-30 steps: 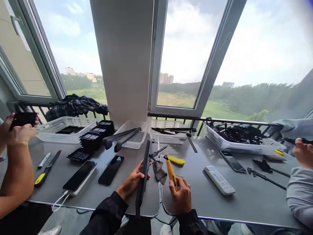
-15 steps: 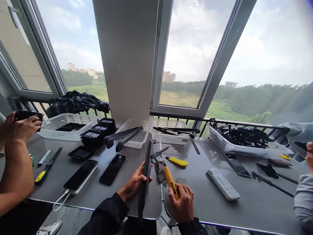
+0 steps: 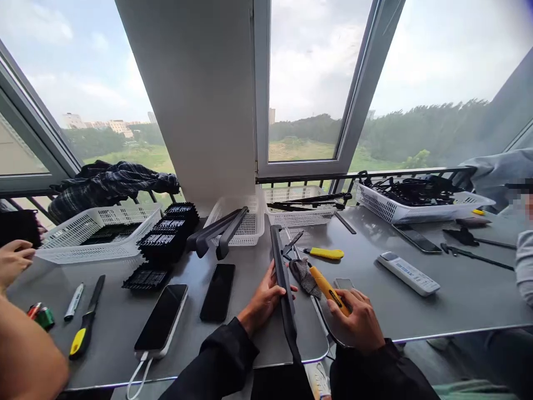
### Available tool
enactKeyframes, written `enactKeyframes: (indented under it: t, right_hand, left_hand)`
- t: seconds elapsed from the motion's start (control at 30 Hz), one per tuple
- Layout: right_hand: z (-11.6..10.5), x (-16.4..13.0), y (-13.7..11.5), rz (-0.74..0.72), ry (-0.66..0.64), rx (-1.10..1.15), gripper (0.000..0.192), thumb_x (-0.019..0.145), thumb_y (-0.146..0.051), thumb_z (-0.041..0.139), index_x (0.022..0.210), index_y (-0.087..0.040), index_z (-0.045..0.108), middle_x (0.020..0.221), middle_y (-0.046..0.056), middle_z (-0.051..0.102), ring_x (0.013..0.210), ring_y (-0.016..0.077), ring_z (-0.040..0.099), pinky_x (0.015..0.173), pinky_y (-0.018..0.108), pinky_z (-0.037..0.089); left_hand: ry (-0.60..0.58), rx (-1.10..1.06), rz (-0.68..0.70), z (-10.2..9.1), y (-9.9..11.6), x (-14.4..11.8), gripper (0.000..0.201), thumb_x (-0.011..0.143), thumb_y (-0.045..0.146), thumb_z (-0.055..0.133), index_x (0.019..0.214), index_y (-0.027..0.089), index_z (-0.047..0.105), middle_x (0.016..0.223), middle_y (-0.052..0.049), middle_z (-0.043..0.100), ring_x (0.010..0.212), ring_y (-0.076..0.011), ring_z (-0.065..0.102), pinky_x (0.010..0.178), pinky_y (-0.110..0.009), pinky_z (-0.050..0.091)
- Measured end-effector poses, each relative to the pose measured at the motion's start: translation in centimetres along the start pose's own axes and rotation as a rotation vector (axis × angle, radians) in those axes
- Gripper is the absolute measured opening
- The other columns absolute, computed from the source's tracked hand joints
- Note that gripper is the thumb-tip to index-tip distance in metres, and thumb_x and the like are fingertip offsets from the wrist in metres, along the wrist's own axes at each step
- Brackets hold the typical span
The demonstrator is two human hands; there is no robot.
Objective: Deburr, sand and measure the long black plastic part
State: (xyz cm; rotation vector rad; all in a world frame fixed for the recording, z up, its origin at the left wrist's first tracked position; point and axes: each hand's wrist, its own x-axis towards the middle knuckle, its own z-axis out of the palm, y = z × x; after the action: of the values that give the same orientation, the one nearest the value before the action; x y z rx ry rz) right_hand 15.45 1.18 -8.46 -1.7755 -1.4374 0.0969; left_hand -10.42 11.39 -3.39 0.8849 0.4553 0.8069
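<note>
Black bar (image 3: 288, 315) and orange tool (image 3: 328, 289) are gripped by left and right hands (image 3: 361, 318), near baskets (image 3: 425, 213) holding black parts (image 3: 420, 190).

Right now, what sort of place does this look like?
Likely a small-parts workshop: a grey worktop bears white baskets of black parts, and the right hand holds a yellow tool.

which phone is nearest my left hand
The black phone lying just left of your left hand; the cabled phone sits farther left, and the third phone lies far right, by a basket.
</note>
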Motion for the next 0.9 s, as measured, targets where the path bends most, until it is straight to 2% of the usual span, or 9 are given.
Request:
enactKeyframes:
  t: [0.27,0.57,0.9]
  right_hand:
    - [-0.9,0.2,0.0,-0.009,-0.034,-0.083,0.044,0.087,-0.061,0.062,0.096,-0.021,0.079,0.091,0.009,0.077,0.092,0.0307,0.07,0.097,0.047,0.049]
    - [-1.0,0.6,-0.4,0.007,-0.036,-0.086,0.045,0.087,-0.06,0.06,0.095,-0.02,0.078,0.091,0.011,0.077,0.093,0.0312,0.068,0.099,0.046,0.047]
    - [-1.2,0.6,-0.4,-0.001,-0.021,-0.102,0.04,0.086,-0.058,0.062,0.094,-0.022,0.077,0.096,0.011,0.078,0.099,0.0333,0.069,0.1,0.047,0.046]
  left_hand:
    - [0.017,-0.02,0.029,0.0,-0.1,0.2,0.099,0.072,0.01,0.071,0.162,0.039,0.04,0.169,-0.01,0.041,0.099,-0.0222,0.075,0.083,-0.037,0.062]
    - [0.044,0.007,0.052,0.4,-0.1,0.7,0.1,0.072,0.012,0.072,0.163,0.038,0.038,0.164,-0.011,0.044,0.101,-0.0228,0.075,0.085,-0.039,0.061]
    - [0.038,0.014,0.061,0.5,-0.2,1.0,0.092,0.071,0.011,0.072,0.155,0.036,0.045,0.156,-0.009,0.05,0.098,-0.0221,0.076,0.082,-0.036,0.061]
